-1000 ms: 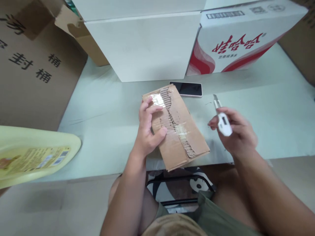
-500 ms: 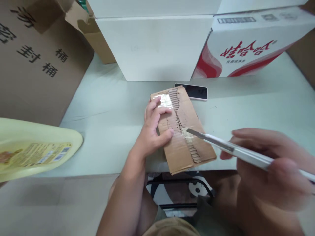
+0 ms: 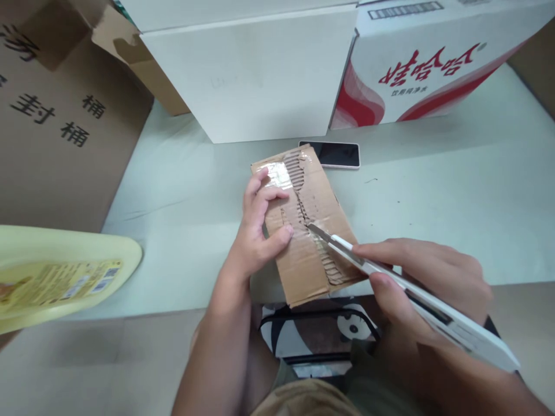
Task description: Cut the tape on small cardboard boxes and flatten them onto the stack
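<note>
A small cardboard box (image 3: 310,248) lies tilted on the pale green table, its top torn along the middle so the corrugation shows. Shiny tape covers part of that top. My left hand (image 3: 264,222) holds the box at its left side, thumb and fingers pressed on the top. In my right hand (image 3: 427,283) is a white utility knife (image 3: 392,283), gripped between thumb and fingers. Its blade is out, and the tip is at the torn seam near the middle of the box; whether it has gone in I cannot tell.
Behind the box lies a phone (image 3: 336,155). White cartons (image 3: 255,81) and a red-and-white carton (image 3: 407,86) stand at the back. A big brown carton (image 3: 65,167) and a yellow bottle (image 3: 82,271) are at the left. The table's front edge is close to me.
My right hand has moved left with the utility knife, bringing the blade tip to the seam. My left hand stays on the box. The whole view has shifted slightly.
</note>
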`<state>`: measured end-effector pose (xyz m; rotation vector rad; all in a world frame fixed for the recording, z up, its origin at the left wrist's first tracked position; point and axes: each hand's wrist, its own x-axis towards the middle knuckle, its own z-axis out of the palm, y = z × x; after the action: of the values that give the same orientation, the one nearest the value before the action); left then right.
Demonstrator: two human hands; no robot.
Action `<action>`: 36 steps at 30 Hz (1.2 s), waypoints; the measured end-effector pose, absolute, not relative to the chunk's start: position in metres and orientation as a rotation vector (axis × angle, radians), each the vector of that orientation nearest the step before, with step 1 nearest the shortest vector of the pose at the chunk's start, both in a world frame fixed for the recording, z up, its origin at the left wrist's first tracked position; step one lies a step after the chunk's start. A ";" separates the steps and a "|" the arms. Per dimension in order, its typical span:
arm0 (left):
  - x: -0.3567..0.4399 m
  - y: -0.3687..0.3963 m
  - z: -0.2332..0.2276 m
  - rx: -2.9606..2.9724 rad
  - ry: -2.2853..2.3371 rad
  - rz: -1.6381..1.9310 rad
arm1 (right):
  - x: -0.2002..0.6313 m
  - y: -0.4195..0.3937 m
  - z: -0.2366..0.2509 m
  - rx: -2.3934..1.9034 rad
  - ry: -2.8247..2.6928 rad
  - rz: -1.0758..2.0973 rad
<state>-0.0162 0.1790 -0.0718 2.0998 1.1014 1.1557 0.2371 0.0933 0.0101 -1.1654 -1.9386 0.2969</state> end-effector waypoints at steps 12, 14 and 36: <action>-0.014 0.180 -0.075 2.085 1.117 1.201 | 0.237 0.097 -0.001 -1.152 -1.884 0.372; -0.014 0.180 -0.076 2.092 1.120 1.206 | 0.234 0.100 0.003 -1.161 -1.928 0.395; 0.002 0.168 -0.052 1.866 0.973 1.498 | 0.236 0.097 -0.003 -0.795 -1.801 0.750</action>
<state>0.0020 0.1678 -0.0517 1.8665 0.9731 1.4977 0.2365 0.0971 -0.0028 -0.7951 -1.8015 0.7496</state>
